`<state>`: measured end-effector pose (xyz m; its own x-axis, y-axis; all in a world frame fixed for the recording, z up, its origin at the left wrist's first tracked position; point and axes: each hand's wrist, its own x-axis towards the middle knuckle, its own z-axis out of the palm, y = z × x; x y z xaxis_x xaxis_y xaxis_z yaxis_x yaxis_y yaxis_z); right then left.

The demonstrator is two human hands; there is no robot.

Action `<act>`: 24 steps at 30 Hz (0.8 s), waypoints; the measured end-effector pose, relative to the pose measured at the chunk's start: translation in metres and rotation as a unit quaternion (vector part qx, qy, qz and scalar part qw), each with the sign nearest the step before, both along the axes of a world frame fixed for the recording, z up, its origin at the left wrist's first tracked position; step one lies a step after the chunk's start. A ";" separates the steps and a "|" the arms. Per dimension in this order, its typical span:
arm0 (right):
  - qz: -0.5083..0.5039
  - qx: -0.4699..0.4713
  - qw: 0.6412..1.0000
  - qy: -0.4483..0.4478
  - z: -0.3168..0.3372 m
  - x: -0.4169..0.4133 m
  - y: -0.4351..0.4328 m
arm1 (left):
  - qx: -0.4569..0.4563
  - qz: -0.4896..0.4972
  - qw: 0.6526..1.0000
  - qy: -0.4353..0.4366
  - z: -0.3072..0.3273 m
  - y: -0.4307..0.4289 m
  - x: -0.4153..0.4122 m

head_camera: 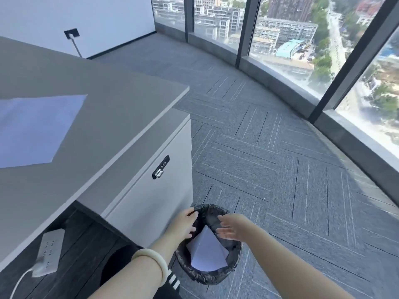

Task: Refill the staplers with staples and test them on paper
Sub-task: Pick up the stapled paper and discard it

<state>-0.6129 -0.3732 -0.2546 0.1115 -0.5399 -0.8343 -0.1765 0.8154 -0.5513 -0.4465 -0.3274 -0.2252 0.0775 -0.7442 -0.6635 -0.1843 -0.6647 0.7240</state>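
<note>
A folded white sheet of paper [207,251] lies inside a small waste bin [234,264] lined with a black bag, on the carpet beside the desk. My left hand [183,225] hovers over the bin's left rim, fingers loosely curled, holding nothing. Over the right rim is my right hand [232,227], fingers spread and empty, just above the paper. Another white sheet [34,130] lies flat on the grey desk top [103,108] at the left. No stapler or staples are in view.
A white drawer cabinet [151,190] with a combination lock [160,167] stands under the desk, right beside the bin. A white power strip [48,253] lies on the dark floor under the desk. Grey carpet stretches to floor-to-ceiling windows at the right.
</note>
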 end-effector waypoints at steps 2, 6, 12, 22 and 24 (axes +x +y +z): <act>0.007 -0.024 1.000 -0.010 0.022 0.002 0.002 | -0.039 0.006 0.999 -0.007 0.019 0.004 0.001; 0.011 -0.086 0.993 -0.079 0.079 0.009 0.000 | -0.136 0.020 0.990 -0.019 0.069 0.011 0.007; 0.013 -0.209 0.958 -0.196 0.178 0.033 0.011 | -0.264 0.070 0.962 0.024 0.158 0.040 0.023; 0.151 -0.320 0.883 -0.309 0.299 0.159 0.069 | -0.450 0.217 0.866 -0.004 0.265 0.141 0.137; 0.196 -0.319 0.871 -0.319 0.308 0.196 0.087 | -0.463 0.257 0.848 -0.031 0.273 0.170 0.168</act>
